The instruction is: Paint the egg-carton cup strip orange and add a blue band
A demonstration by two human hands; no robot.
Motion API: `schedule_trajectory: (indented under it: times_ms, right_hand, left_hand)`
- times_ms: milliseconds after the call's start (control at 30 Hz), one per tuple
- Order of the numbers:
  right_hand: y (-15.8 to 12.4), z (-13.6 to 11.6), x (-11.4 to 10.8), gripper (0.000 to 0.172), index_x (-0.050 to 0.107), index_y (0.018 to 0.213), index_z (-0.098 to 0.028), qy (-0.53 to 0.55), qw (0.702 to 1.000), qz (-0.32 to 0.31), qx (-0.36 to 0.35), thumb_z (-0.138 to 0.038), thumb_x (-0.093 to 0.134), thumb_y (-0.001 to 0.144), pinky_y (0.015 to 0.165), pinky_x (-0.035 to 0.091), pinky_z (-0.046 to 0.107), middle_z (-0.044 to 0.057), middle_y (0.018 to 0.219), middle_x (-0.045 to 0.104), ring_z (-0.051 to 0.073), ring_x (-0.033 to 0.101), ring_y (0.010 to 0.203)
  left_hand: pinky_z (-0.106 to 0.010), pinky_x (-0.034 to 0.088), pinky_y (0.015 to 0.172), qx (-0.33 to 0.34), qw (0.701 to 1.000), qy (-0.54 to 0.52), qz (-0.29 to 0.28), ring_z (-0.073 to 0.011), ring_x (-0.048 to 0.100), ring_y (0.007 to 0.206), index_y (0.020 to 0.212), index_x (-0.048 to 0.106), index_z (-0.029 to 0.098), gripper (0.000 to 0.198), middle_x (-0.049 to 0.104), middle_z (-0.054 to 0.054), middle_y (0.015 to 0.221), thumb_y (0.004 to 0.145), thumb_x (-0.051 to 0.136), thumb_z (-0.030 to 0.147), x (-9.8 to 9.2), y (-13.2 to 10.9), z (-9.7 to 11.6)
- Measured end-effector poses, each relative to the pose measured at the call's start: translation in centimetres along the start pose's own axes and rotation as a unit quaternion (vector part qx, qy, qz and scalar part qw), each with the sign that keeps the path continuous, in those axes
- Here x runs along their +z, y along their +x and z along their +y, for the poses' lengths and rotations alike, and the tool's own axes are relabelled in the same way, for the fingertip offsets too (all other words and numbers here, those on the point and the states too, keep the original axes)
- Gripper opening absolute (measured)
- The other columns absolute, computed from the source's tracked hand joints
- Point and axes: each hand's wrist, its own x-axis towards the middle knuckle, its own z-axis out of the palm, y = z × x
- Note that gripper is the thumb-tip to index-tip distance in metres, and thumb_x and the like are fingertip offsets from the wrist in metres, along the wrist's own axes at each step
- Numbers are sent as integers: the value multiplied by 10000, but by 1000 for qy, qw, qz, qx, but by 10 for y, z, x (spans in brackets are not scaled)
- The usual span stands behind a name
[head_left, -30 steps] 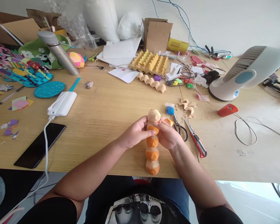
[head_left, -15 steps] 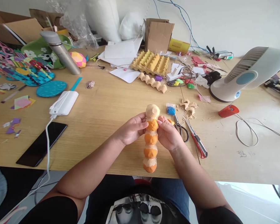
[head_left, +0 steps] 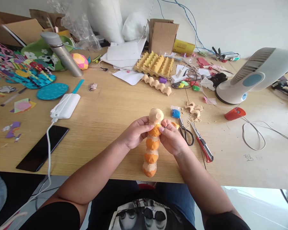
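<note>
Between my hands is an egg carton strip (head_left: 151, 157), a row of several bumps with orange clay pressed over parts of them and a bare tan bump at the far end. My left hand (head_left: 138, 132) grips its left side near the far end, thumb on top. My right hand (head_left: 172, 136) pinches the right side at the same level, its thumb on the orange clay. Just past my right hand lie scissors (head_left: 187, 135), a blue clay packet (head_left: 175, 113) and a bit of orange clay, partly hidden. A red utility knife (head_left: 204, 147) rests farther right.
Yellow egg trays (head_left: 155, 65) and a tan carton strip (head_left: 156, 84) lie at the back. Cut carton scraps (head_left: 194, 109) are to the right, with a red cup (head_left: 235, 113) and a white fan (head_left: 251, 78). A phone (head_left: 43, 148) and a cabled power bank (head_left: 66, 106) lie left.
The near end of the egg carton strip has swung to the left, so the strip now slants. Both hands keep their hold, nearly in place.
</note>
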Motion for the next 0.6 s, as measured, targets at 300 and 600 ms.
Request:
schedule_trajectory:
  times_ms: [300, 600]
  right_hand:
    - [-1, 5, 1, 588, 445, 832, -254, -38, 999, 3, -19, -341, 1005, 677, 664, 403, 260, -68, 788, 505, 132, 489, 714]
    - [0, 8, 1, 573, 463, 833, -252, -20, 1000, 14, -18, -365, 1005, 685, 694, 417, 262, -55, 815, 538, 140, 495, 746]
  left_hand:
    - [-265, 568, 773, 1, 1000, 17, 11, -187, 723, 903, 1129, 802, 158, 413, 784, -83, 1058, 778, 914, 343, 4, -2, 1]
    - [-267, 544, 752, -6, 1000, -5, 10, -181, 708, 854, 1085, 788, 160, 359, 786, -79, 1006, 827, 874, 394, 4, 2, 0]
